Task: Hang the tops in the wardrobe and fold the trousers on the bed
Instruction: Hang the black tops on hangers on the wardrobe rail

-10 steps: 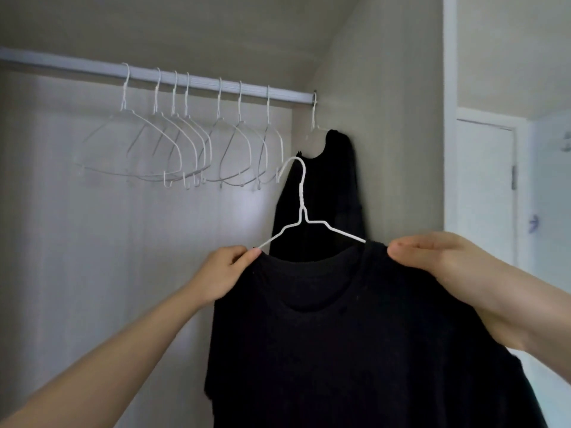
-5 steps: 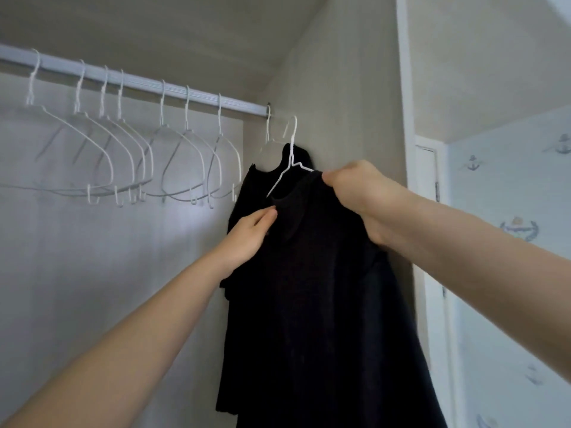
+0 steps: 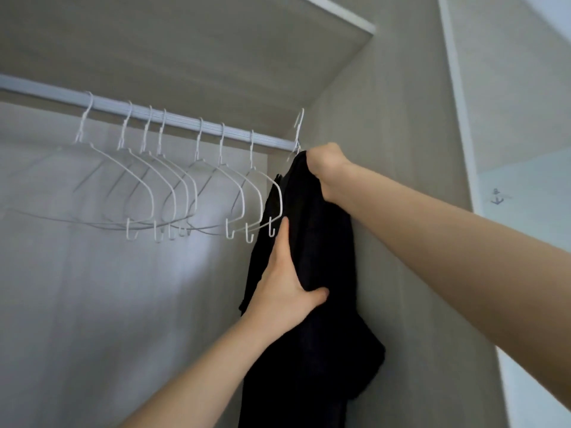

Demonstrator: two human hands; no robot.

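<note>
the right hand [image 3: 324, 168] grasps the bunched shoulder of a black top [image 3: 315, 273] at the far right end of the wardrobe rail [image 3: 185, 123], its white hanger hook [image 3: 299, 128] at the bar, while the left hand [image 3: 285, 285] lies flat against the cloth, fingers straight and thumb spread. the hanging step looks nearly done; next, the hook must seat over the rail before either hand lets go. seven empty wire hangers [image 3: 197, 180] hang to the left; whether one or two dark tops hang here cannot be told.
</note>
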